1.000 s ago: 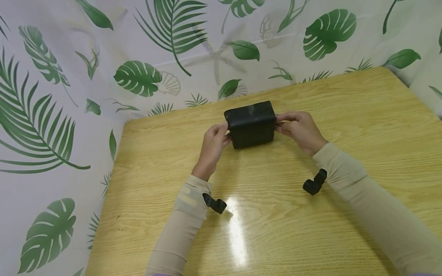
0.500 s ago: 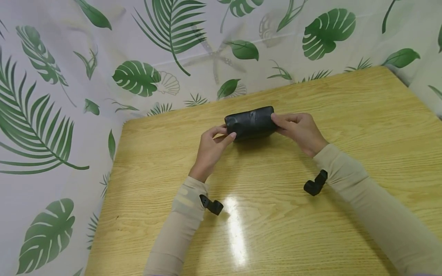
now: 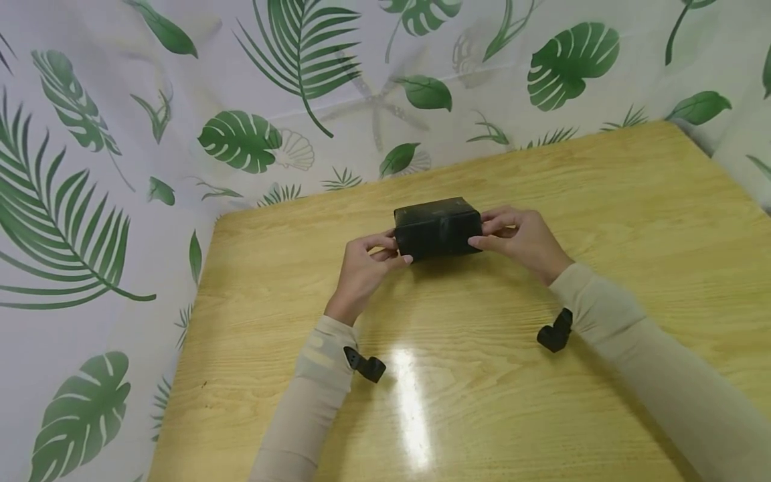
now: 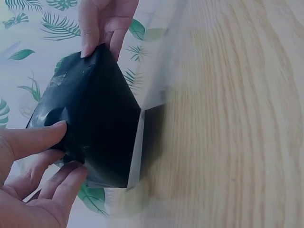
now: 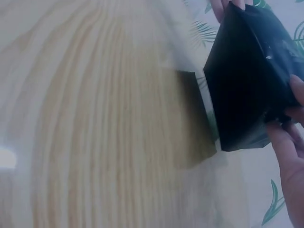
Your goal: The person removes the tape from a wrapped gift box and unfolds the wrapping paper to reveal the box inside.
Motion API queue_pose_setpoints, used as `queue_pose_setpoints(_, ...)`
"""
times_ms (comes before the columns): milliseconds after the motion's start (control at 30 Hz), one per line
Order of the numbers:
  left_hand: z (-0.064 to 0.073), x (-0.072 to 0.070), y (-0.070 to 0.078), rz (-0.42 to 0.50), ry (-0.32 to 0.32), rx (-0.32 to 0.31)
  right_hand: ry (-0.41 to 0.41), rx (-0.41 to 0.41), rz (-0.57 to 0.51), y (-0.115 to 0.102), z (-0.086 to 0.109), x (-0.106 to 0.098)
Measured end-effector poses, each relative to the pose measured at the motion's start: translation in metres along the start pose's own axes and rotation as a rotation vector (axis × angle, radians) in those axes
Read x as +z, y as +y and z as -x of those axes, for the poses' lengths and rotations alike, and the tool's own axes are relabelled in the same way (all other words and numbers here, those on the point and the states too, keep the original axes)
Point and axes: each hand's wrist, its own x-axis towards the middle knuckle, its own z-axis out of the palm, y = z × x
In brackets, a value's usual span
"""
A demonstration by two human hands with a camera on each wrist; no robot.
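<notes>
A black box (image 3: 438,231) with a smooth, slightly creased covering is held between both hands over the far middle of the table. At its left end my left hand (image 3: 364,264) grips it, thumb along the near lower edge and fingers at the end. My right hand (image 3: 523,239) pinches the opposite end, its thumb on the near face and its fingers behind. In the left wrist view the box (image 4: 95,114) shows shiny wrinkles near the left thumb (image 4: 47,135). The right wrist view shows the box (image 5: 247,80) tilted, with a dark shadow or reflection beside its lower edge.
The wooden table (image 3: 470,375) spreads out around the hands, with a bright glare streak in front. Behind and to the left hangs a white cloth (image 3: 361,87) with green leaf prints. Small black camera mounts (image 3: 367,367) sit on both beige-sleeved wrists.
The box has turned in the hands, from a tall front face to a wrinkled narrow side, then to a low front face with the top showing. Both hands have shifted their grip and come slightly nearer.
</notes>
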Motion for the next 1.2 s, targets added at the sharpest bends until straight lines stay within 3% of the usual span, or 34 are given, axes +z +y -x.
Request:
queue_pose_setpoints(433, -0.003, -0.004, -0.006, -0.045, -0.015, -0.007, 0.010, -0.147, 0.123, 0.014, 0.003, 0.001)
queue_pose_setpoints(767, -0.001, -0.013, -0.016, -0.041, -0.107, -0.028, 0.006, -0.150, 0.110, 0.022, 0.006, 0.002)
queue_pose_setpoints(1033, -0.001, -0.015, -0.020, 0.086, -0.127, -0.049, -0.018, -0.143, 0.080, 0.024, 0.010, 0.004)
queue_pose_setpoints(1200, 0.000, -0.019, -0.018, 0.049, -0.137, -0.042, -0.047, -0.128, 0.061, 0.024, 0.011, 0.004)
